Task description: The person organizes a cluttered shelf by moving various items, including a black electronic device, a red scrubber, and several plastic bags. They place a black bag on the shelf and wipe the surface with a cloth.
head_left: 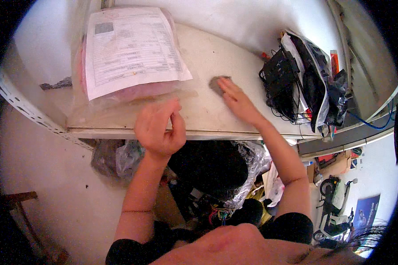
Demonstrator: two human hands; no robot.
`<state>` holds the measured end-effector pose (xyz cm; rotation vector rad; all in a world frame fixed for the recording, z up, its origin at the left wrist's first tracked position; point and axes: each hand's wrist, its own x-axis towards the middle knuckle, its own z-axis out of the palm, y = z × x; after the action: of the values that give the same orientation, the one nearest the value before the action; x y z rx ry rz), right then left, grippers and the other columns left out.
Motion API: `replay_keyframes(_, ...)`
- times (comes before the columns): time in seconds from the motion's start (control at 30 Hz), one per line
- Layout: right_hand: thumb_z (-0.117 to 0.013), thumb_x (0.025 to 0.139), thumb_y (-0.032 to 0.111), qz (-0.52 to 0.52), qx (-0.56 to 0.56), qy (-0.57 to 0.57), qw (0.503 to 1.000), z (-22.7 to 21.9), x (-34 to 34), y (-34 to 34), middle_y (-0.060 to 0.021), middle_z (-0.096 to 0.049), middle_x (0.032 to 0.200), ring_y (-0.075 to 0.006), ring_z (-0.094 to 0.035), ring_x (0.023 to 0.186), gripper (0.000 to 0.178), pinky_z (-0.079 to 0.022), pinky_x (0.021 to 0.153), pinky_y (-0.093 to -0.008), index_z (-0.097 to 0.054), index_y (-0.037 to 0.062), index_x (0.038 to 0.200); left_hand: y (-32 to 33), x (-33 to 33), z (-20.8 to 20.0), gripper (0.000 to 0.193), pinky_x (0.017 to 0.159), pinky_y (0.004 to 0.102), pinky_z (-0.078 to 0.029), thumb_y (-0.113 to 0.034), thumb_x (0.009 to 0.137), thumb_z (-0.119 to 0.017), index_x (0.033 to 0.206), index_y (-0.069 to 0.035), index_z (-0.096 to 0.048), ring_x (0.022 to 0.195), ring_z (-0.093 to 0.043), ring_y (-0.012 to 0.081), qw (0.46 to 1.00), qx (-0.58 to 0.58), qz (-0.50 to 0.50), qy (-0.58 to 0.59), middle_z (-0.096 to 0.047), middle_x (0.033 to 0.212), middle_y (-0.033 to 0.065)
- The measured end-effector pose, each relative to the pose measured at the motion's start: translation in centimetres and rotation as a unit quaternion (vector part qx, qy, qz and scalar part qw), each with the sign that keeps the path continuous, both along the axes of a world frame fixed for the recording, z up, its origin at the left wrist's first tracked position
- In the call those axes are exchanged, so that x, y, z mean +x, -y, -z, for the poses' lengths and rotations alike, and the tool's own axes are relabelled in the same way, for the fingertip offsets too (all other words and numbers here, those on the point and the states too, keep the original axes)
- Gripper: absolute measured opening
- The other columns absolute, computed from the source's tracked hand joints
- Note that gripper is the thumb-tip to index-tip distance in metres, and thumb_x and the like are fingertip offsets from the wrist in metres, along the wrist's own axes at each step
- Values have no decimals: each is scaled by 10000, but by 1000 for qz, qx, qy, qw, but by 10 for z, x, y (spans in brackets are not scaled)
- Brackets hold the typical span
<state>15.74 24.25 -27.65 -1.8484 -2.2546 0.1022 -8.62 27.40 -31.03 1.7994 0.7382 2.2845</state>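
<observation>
My right hand [238,102] presses a small grey-brown cloth [218,85] flat on the white shelf board [197,48], its fingers lying over the cloth. Curled over the board's front edge, my left hand [160,129] is loosely closed; what its fingers hold, if anything, is hidden. Just beyond it lies a clear plastic bag [127,93] with pinkish contents. A printed white sheet [135,53] rests on the bag.
To the right, a black box with cables [281,73] sits beside black and white plastic packages [316,79]. Below the shelf are a large black bundle [210,168], clear plastic wrap [255,154] and coloured wires [221,212]. A scooter [336,207] stands at the far right.
</observation>
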Motion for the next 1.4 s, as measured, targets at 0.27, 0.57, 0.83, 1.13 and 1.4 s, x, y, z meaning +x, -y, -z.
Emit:
replay_keyframes(0.27, -347, 871, 181, 89, 14, 24, 996, 15, 24, -54, -178, -307, 1329, -296, -250, 1253, 427, -168, 1041, -334, -347, 46, 1276, 3, -2, 1, 192, 462, 291, -417, 22, 616, -558, 790, -36, -615, 498, -522, 219, 1000, -16, 11, 5, -581, 631, 65)
replay_keyframes(0.57, -340, 879, 211, 290, 19, -81, 953, -2, 33, -52, -163, -329, 1320, -264, -278, 1242, 421, -195, 1029, -328, -362, 28, 1257, -2, -14, 1, 208, 447, 288, -416, 26, 611, -547, 799, -32, -618, 492, -520, 212, 1000, -14, -18, -9, -582, 632, 65)
replay_keyframes(0.83, -320, 885, 304, 258, 22, 5, 966, 25, 122, 7, -181, -336, 1310, -271, -268, 1247, 474, -189, 1034, -315, -354, 10, 1256, 5, -17, 2, 179, 505, 289, -453, 21, 701, -536, 859, -23, -606, 533, -571, 196, 1000, -3, 17, 4, -619, 649, 81)
replay_keyframes(1.13, -340, 875, 241, 69, 20, 25, 997, 22, 26, -33, -193, -307, 1322, -329, -274, 1232, 459, -180, 1038, -381, -326, -10, 1259, -5, -27, 7, 233, 433, 271, -402, 29, 605, -547, 817, -36, -619, 476, -501, 187, 1000, 7, 16, 19, -558, 611, 50)
replay_keyframes(1.4, -353, 869, 245, 88, 71, 96, 989, 19, 8, -73, -215, -374, 1261, -336, -333, 1186, 427, -242, 1010, -388, -391, -29, 1194, -3, -26, 11, 234, 460, 284, -414, -2, 597, -552, 816, -48, -620, 506, -511, 188, 1000, 1, -3, -16, -562, 639, 49)
